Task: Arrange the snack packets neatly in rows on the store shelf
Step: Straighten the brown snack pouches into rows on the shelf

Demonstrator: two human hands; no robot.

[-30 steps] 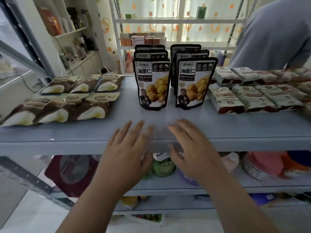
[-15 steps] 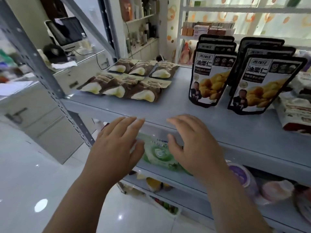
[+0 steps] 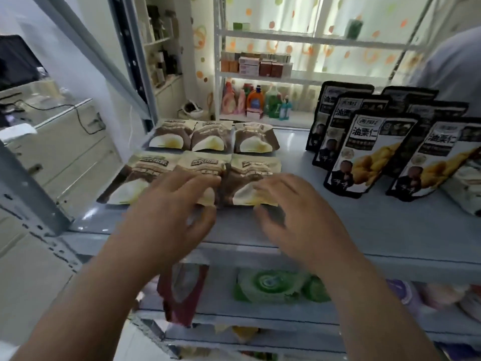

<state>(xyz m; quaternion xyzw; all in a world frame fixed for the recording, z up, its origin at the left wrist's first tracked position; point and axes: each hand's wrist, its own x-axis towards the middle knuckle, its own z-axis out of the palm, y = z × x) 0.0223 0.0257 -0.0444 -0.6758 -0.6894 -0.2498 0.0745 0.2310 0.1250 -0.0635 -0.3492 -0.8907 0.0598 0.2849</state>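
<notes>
While both hands work over its near-left corner, the store shelf (image 3: 338,230) looks largely in order. Black stand-up pouches (image 3: 369,152) stand upright on the right in two files running from near to far, and pale flat packets (image 3: 468,194) show at the right edge, cut off by the frame. On the left, brown-and-cream snack packets lie flat in two rows of three, a far row (image 3: 213,136) and a near row (image 3: 148,173) whose packets sit edge to edge, slightly overlapping.

The left hand (image 3: 169,212) covers the middle packet of the near row, and the right hand (image 3: 294,212) covers the right-most one. The fingers (image 3: 192,181) of both are spread wide and fairly straight over the wrappers, with the thumbs tucked toward the packets' near edges. Motion blur hides whether they press down or only hover, and neither hand plainly holds anything.

The step in hand appears to be squaring up the near row. The next move likely calls for a light nudge to level the near edges with one another and with the shelf lip, without disturbing the far row just behind.
</notes>
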